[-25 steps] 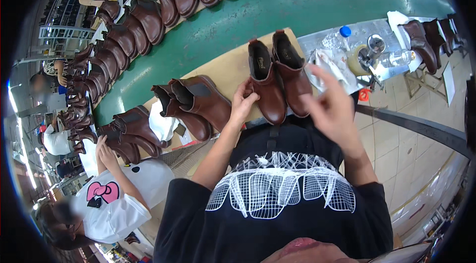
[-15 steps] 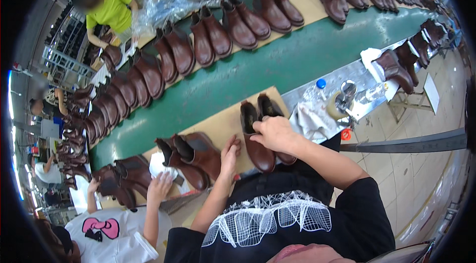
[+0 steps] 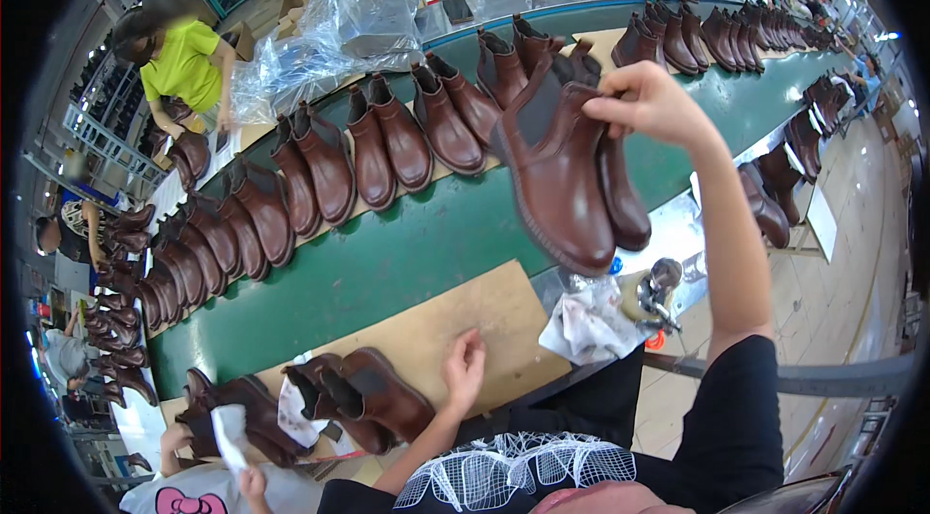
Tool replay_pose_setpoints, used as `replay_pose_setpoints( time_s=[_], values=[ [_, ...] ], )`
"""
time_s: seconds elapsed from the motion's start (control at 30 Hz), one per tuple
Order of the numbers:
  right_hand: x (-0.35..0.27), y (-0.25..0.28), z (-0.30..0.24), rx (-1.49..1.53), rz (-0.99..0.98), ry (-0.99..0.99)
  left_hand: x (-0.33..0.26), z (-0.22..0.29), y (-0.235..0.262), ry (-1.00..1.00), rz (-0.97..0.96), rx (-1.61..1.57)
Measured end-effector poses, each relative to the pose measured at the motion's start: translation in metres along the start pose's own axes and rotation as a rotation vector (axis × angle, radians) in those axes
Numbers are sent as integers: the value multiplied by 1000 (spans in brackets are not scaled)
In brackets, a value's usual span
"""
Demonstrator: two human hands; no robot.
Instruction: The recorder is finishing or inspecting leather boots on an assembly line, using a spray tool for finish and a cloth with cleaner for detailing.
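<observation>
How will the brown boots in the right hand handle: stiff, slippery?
The boots may swing, since the right hand grips them only near the top. They look fairly stiff, with toes and sides unsagged. Their glossy surface could be slippery.

Right fingers (image 3: pixel 606 111) pinched, raised high

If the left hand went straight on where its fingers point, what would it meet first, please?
The left hand would probably cross bare brown cardboard and the green surface, then meet the raised boots in the right hand; depth is unclear, so it might pass beneath.
</observation>
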State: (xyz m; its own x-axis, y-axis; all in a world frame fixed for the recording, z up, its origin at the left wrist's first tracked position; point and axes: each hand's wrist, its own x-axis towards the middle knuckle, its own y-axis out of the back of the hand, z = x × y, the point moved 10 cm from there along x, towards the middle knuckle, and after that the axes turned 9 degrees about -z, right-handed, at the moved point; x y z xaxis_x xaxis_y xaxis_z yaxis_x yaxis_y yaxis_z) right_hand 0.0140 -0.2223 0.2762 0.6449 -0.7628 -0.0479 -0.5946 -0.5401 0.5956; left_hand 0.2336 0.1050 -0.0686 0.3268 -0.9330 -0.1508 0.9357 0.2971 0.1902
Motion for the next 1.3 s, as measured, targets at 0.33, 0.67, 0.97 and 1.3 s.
replay_pose_setpoints(
  time_s=[0.33, 0.67, 0.97, 1.3],
  values=[
    [136, 109, 167, -855, 132, -77, 10, 46, -9, -242, 38, 609],
    [164, 128, 340, -519, 257, -230, 17, 43, -15, -234, 8, 664],
    [270, 47, 209, -738, 167, 144, 17, 40, -15, -215, 5, 697],
    [337, -33, 235, -728, 165, -106, 15, 46, -2, -222, 44, 694]
  ],
)
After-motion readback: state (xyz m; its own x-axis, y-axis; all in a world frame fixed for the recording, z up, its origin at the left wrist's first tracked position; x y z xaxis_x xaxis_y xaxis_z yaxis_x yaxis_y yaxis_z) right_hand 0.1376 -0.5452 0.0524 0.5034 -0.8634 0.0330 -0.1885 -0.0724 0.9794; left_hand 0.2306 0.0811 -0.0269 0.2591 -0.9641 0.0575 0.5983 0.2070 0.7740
